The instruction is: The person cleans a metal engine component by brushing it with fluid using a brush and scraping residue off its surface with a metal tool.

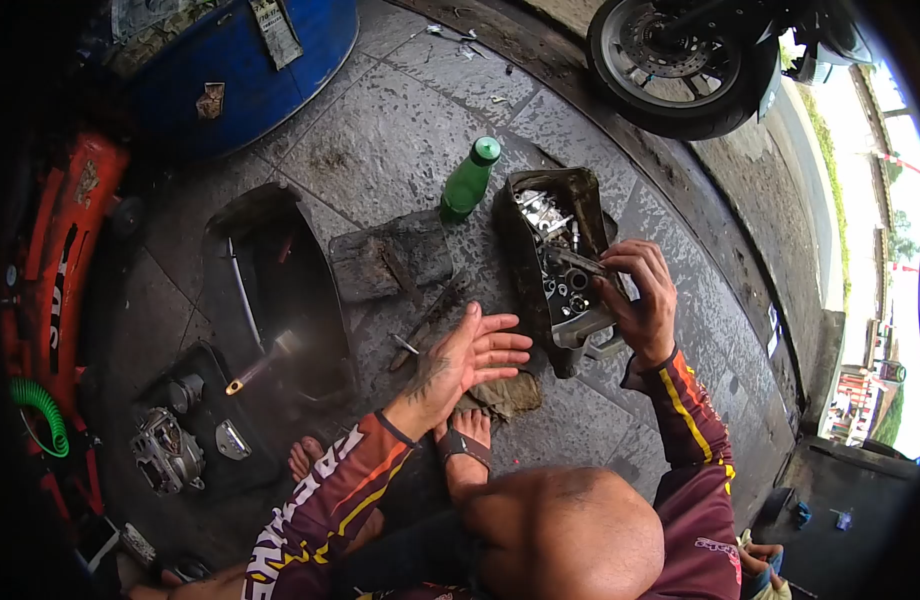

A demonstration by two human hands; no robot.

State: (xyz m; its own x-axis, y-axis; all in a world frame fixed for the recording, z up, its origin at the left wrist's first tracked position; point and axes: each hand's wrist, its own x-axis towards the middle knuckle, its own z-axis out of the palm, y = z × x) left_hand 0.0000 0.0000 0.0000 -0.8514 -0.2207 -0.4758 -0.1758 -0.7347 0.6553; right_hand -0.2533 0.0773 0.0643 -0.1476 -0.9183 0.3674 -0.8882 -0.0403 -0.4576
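Floor (370, 130) of worn grey tiles beneath everything, with a blue drum (305, 70) at the upper left of the frame and a tyre (660, 117) at the upper right. Left of centre, a dark tray (310, 310) carrying a long metal rod (243, 290); well apart from the parts at right of centre. Those parts inside an open, grimy container (527, 285), heaped and overlapping, so best worked from the top of the pile downward, without raking. Just beside, left of the container, a dark block (358, 263) and an upright green bottle (467, 190), the latter easy to knock; better to pass well clear of it. Left hand (465, 355) open, palm bare, fingers spread below the block, holding nothing; well placed as a rest for small pieces if cupped a little. Right hand (648, 300) over the right side of the container, fingers bent, thumb and forefinger closed on the end of a narrow metal piece (578, 262). Grip light but sure, lifting straight up and slowly to avoid snagging on neighbours or flicking out the small metal rings (577, 280) just below.
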